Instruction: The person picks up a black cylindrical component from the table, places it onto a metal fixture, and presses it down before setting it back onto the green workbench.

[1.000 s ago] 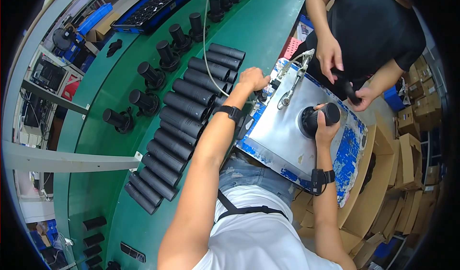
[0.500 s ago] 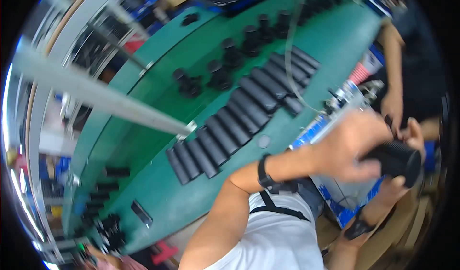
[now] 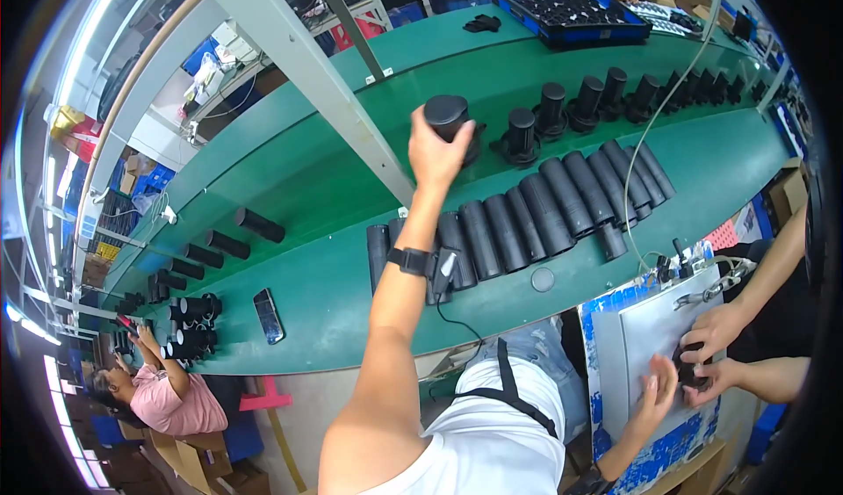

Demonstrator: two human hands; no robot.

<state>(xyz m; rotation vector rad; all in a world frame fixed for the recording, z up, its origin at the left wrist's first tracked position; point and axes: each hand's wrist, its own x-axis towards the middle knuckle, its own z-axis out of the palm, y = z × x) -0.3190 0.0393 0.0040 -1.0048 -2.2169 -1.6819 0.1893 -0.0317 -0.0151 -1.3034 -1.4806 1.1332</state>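
Reaching over the sunken green belt, my left hand [image 3: 432,159] is closed round a black cylindrical part [image 3: 446,108], its flat round end facing up. Whether the part rests on the belt is hidden by the hand. To its right, several black flanged parts [image 3: 520,135] stand upright in a row. Black tubes [image 3: 540,209] lie side by side on the green table, under and beyond my left forearm. My right hand [image 3: 652,398] is empty, fingers raised and apart, beside a grey metal box [image 3: 650,337]. A co-worker's hands [image 3: 707,354] hold a small black piece over that box.
A pale upright post [image 3: 307,65] stands just left of my left hand. A phone [image 3: 269,316] and a grey disc [image 3: 543,279] lie on the table. A thin hose [image 3: 627,187] hangs over the tubes. A blue-rimmed tray [image 3: 571,34] sits at the back; another person works far left.
My left hand has swung from the right side to the belt, gripping a black cylindrical part. My right hand, earlier on a black cylinder, now holds nothing. The view has turned.
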